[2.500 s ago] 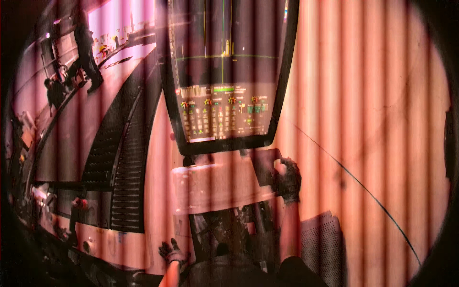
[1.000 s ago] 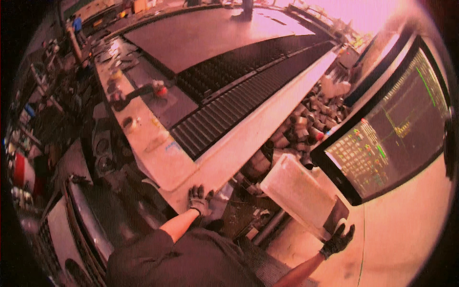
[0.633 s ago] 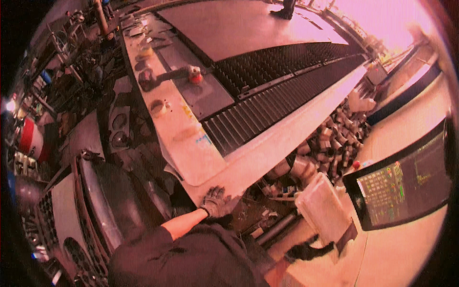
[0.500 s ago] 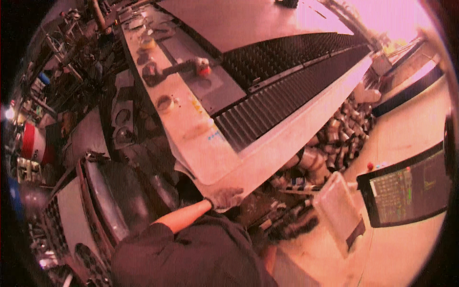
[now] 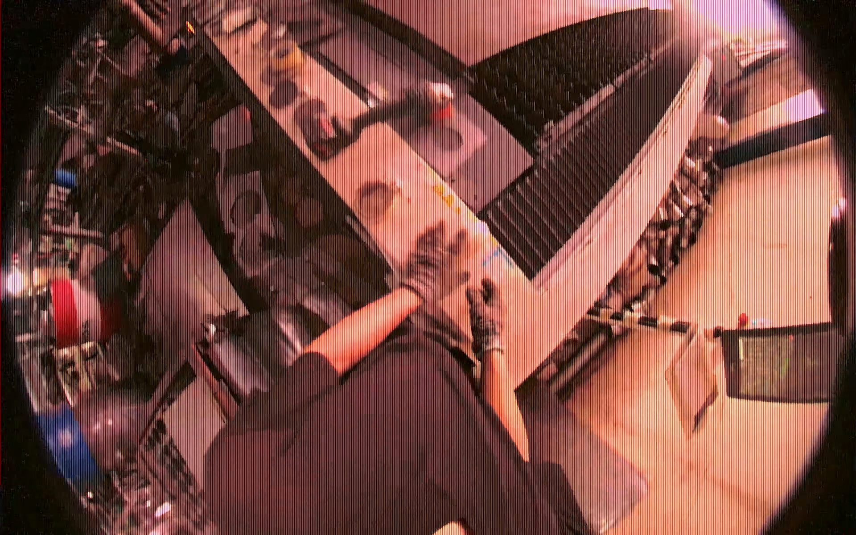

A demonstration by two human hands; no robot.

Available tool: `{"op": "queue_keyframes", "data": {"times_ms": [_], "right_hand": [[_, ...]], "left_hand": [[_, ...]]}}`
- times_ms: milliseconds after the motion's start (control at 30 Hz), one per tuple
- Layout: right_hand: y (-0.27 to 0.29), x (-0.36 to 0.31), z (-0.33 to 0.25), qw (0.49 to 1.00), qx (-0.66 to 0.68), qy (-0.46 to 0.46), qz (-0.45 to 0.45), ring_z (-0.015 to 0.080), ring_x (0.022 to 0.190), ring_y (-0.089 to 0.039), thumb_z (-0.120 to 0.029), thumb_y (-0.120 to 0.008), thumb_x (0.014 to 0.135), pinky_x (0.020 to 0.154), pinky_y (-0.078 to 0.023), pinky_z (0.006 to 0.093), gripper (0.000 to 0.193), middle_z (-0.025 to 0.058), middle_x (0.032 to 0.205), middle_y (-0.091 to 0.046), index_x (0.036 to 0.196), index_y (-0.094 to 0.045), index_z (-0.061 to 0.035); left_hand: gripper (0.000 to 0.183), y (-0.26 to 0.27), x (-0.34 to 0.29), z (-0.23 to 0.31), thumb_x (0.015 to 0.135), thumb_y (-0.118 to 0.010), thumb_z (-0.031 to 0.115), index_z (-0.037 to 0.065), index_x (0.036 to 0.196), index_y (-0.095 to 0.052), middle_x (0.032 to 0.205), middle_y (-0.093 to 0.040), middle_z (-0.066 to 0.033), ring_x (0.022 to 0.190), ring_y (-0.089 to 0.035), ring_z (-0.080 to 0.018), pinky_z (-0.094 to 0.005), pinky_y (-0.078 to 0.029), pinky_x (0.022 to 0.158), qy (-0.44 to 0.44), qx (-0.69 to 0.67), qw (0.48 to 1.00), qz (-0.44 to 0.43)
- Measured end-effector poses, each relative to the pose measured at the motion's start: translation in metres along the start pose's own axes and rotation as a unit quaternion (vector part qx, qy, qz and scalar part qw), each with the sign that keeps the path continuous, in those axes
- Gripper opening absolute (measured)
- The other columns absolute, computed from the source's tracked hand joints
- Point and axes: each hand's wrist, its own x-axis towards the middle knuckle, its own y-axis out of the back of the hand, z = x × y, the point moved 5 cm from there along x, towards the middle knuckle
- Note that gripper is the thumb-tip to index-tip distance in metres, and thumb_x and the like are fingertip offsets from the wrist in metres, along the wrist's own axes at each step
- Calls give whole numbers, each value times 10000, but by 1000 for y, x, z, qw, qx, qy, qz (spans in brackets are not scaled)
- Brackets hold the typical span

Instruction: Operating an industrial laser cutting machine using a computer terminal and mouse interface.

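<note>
My left hand [image 5: 437,260], in a dark glove, is spread over the pale, broad ledge [image 5: 343,183] of a large machine. Its fingers are apart and nothing shows in them. Beside it and slightly nearer is my right hand [image 5: 488,314], also gloved, fingers stretched out along the ledge near its corner. Whether the palms press on the surface is hard to tell. Beyond my left hand is a round, flat disc [image 5: 374,198]. Farther up, a dark hand-held power tool [image 5: 330,129] lies across the ledge, its other end red and pale.
Right of the ledge runs a dark, ribbed bed [image 5: 571,192]. A yellowish roll [image 5: 285,55] sits at the ledge's far end. A screen [image 5: 785,364] stands at right, above a pale floor [image 5: 767,259]. Cluttered equipment, a red-and-white drum [image 5: 76,312] and a blue one [image 5: 69,441] are at left.
My left hand has moved from the ledge's near corner forward along it. My right hand and forearm have come into view. The whole view has turned and shifted.
</note>
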Motion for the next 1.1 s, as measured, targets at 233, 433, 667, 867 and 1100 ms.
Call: {"op": "queue_keyframes", "data": {"times_ms": [233,433,667,867,1100], "right_hand": [[-31,14,36,970,179,-154,62,140,554,-543,-253,-692,947,511,-470,329,610,56,726,-614,1449,-487,26],[-27,3,2,896,405,-181,16,208,662,-647,-337,-623,1005,572,-546,341,568,110,902,-680,1450,-476,-16],[-13,11,-101,887,454,-45,-65,263,888,-736,-580,-395,1062,700,-636,411,620,173,1153,-697,1430,-498,-91],[11,5,-155,902,421,-59,-79,266,800,-741,-589,-444,1045,587,-629,394,582,144,1023,-725,1366,-553,-116],[24,4,-155,926,374,-43,-37,230,719,-709,-592,-469,1035,521,-599,350,576,127,991,-708,1376,-549,-135]], "left_hand": [[692,-19,57,24,840,-617,145,222,1510,-459,1412,-515,-271,1286,-508,-459,-538,-435,1072,-52,-33,997,-40],[749,-7,65,4,767,-711,174,163,1481,-486,1275,-604,-241,1145,-600,-422,-497,-513,971,-83,-181,978,-64],[543,41,78,4,1015,-587,258,18,1485,-459,1323,-639,-134,1098,-670,-208,-358,-578,955,77,-824,509,-238],[563,99,73,28,1015,-583,250,32,1511,-433,1368,-614,-140,1151,-653,-216,-361,-559,995,63,-867,434,-236],[588,110,63,40,1014,-578,241,49,1542,-402,1420,-585,-147,1212,-634,-225,-365,-536,1041,56,-883,394,-248]]}}
